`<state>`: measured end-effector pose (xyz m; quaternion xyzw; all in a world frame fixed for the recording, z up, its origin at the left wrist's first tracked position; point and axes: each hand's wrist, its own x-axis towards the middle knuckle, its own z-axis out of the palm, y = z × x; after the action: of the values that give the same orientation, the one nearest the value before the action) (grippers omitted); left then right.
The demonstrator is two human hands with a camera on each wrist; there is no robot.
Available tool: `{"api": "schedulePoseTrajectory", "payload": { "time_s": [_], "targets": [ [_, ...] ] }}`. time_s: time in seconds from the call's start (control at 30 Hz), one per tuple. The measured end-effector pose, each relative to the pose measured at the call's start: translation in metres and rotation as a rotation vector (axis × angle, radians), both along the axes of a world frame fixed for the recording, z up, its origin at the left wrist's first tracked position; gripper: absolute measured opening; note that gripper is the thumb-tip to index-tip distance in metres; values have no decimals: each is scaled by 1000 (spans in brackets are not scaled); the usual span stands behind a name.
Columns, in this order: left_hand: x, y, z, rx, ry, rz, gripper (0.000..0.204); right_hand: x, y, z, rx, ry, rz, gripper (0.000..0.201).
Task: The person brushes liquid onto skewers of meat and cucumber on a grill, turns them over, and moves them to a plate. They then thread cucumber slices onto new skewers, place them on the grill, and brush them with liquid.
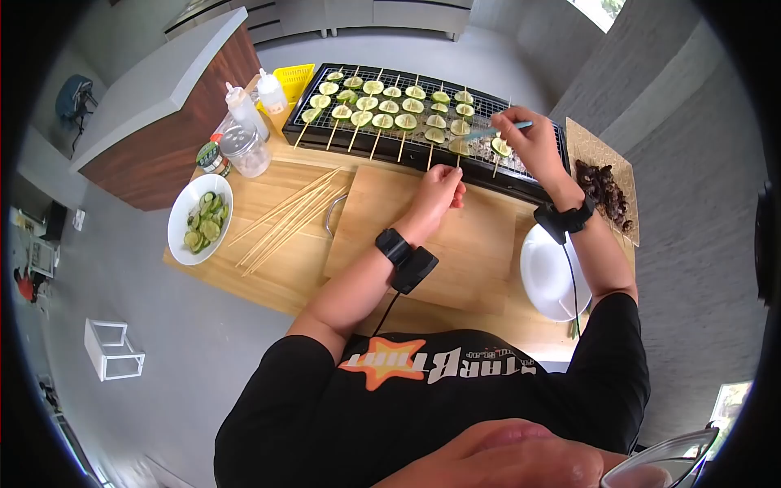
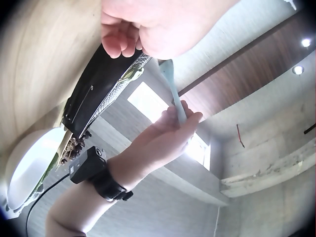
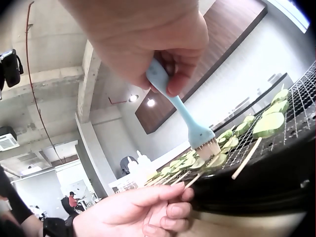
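Observation:
My right hand (image 1: 533,150) grips the handle of a light blue basting brush (image 3: 182,108). In the right wrist view its pale bristles rest at green-skinned zucchini slices (image 3: 217,161) on a wooden skewer (image 3: 194,180). My left hand (image 1: 435,199) pinches the near end of that skewer between thumb and fingers, in front of the black grill (image 1: 350,145). Several other skewers of slices lie in a row across the wire grate, their bare ends over its front edge. Another skewered slice (image 1: 500,147) sits just right of the one being held.
A wooden board (image 1: 423,252) lies before me, with bare skewers (image 1: 293,215) to its left. Farther left stand a white bowl of slices (image 1: 175,220), a shaker (image 1: 254,159) and squeeze bottles (image 1: 244,110). On the right are a white bowl (image 1: 549,272) and dark pieces (image 1: 602,191) on a tray.

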<state>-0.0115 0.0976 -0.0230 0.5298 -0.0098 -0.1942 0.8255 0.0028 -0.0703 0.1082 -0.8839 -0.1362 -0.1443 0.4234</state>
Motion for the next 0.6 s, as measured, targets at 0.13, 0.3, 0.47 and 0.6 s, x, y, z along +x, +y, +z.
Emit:
{"api": "schedulePoseTrajectory", "payload": {
  "time_s": [0.13,0.3,0.47,0.6],
  "targets": [
    [4,-2,-2,-48,-12,16,17,17,4,7,102,-71,-49,26],
    [5,0,-4,-49,-50,-4,17,40,12,-7,132,-138,-27,25],
    [1,1,4,-122,91,-6,34,65,21,-21,78,-135,-3,26],
    [-1,7,13,-284,314,172,45,64,27,-23,75,-106,-41,26]
  ]
}}
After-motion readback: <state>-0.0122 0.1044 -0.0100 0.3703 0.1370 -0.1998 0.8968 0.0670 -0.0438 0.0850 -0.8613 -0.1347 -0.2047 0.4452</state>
